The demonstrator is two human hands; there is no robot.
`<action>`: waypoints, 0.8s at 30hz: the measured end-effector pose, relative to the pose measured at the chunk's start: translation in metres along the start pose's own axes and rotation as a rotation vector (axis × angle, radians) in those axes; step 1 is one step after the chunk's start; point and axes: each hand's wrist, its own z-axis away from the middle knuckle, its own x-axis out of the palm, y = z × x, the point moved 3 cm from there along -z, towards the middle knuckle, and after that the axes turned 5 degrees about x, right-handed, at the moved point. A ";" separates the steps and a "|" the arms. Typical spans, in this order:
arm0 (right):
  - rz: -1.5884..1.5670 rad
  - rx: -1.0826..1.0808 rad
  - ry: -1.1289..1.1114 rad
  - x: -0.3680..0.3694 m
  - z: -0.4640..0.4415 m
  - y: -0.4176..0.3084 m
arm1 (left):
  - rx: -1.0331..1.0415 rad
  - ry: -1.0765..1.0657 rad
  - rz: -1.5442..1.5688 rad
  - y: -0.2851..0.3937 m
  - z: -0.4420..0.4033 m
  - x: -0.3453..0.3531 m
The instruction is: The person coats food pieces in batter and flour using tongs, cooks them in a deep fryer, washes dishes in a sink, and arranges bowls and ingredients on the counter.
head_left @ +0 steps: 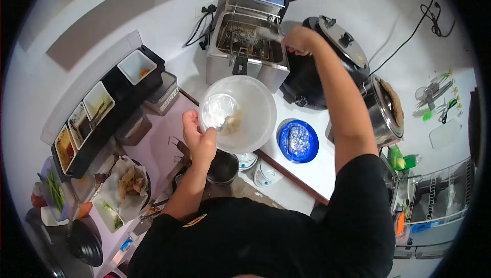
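My left hand (199, 140) grips the rim of a translucent plastic bowl (258, 119), which has a little pale food (233, 122) in it. Over the right side of the deep fryer (219, 67) is my right hand (300, 41), its fingers closed around a blurred, light-coloured utensil (270, 34) that reaches over the frying basket (240, 40). What is on the utensil's end cannot be made out. The basket's black handle (241, 65) points toward the bowl.
A blue bowl (313, 145) with white powdery contents stands on the white counter. Right of the fryer are a black lidded pot (302, 81) and a steel pot (381, 119). At left are a black condiment holder (125, 81) and paper-lined fried food (132, 182).
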 end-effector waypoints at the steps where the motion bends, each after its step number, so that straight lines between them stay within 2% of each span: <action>1: 0.003 -0.042 0.052 -0.011 0.019 0.004 | 0.004 0.002 0.004 0.004 0.000 0.003; 3: -0.061 -0.183 0.168 -0.032 0.066 0.023 | -0.002 0.003 0.006 0.007 -0.002 0.008; 5: 0.013 -0.201 0.306 -0.048 0.146 0.034 | 0.077 0.012 -0.117 0.011 0.000 0.010; 7: -0.040 -0.255 0.334 -0.052 0.224 0.042 | 0.016 0.001 -0.092 0.014 0.004 0.013; 9: -0.012 -0.254 0.272 -0.045 0.271 0.063 | 0.058 -0.052 -0.111 0.009 0.006 0.013; 11: 0.184 -0.538 0.401 -0.026 0.300 0.067 | 0.070 -0.091 -0.103 0.012 0.012 0.019; 12: 0.210 -0.494 0.314 -0.012 0.304 0.062 | 0.086 -0.145 -0.118 0.020 0.016 0.022; 14: 0.345 -0.472 0.278 0.029 0.298 0.055 | 0.096 -0.231 -0.144 0.026 0.026 0.028; 15: 0.380 -0.539 0.325 0.054 0.288 0.051 | 0.111 -0.260 -0.151 0.028 0.031 0.032; 16: 0.402 -0.483 0.177 0.077 0.273 0.043 | 0.125 -0.289 -0.156 0.029 0.036 0.036; 17: 0.475 -0.402 0.139 0.103 0.256 0.036 | 0.125 -0.317 -0.158 0.027 0.041 0.038; 18: 0.413 -0.325 0.043 0.118 0.244 0.027 | 0.168 -0.315 -0.231 0.024 0.046 0.038; 19: 0.385 -0.343 0.054 0.130 0.236 0.022 | 0.212 -0.309 -0.302 0.023 0.050 0.038; 22: 0.350 -0.332 0.043 0.154 0.215 0.012 | 0.115 -0.316 -0.325 0.027 0.062 0.038; 24: 0.344 -0.308 0.011 0.168 0.203 0.011 | 0.175 -0.313 -0.340 0.028 0.066 0.041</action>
